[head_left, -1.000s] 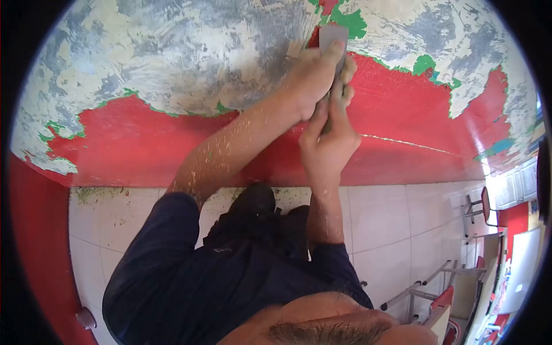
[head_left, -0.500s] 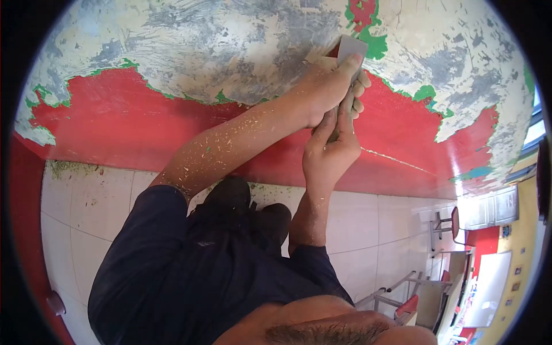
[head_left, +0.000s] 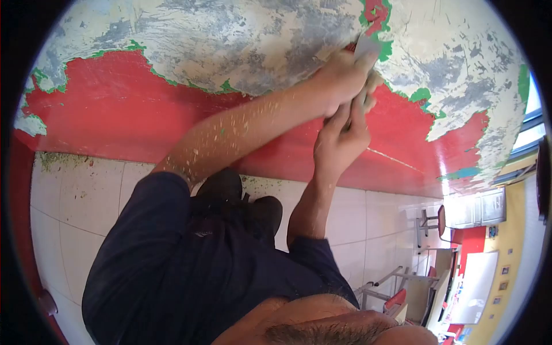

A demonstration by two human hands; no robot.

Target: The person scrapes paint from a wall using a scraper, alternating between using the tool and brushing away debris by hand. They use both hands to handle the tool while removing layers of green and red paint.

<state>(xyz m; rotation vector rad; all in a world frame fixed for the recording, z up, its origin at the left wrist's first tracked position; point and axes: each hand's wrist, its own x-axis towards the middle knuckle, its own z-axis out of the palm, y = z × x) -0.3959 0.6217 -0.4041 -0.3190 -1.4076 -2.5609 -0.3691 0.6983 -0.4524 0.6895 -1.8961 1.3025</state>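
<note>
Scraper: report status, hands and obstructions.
Left hand gripping scraper, thumb at blade. Right hand on its lower end. Blade at wall, beside green-edged red patch. No obstruction visible at blade; some blur.

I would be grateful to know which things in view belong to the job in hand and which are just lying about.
In the job:
- scraper, gripped by the left hand and right hand
- red-painted wall with bare patches

Just about:
- flakes on the floor
- red-backed chair
- white board beyond
</note>
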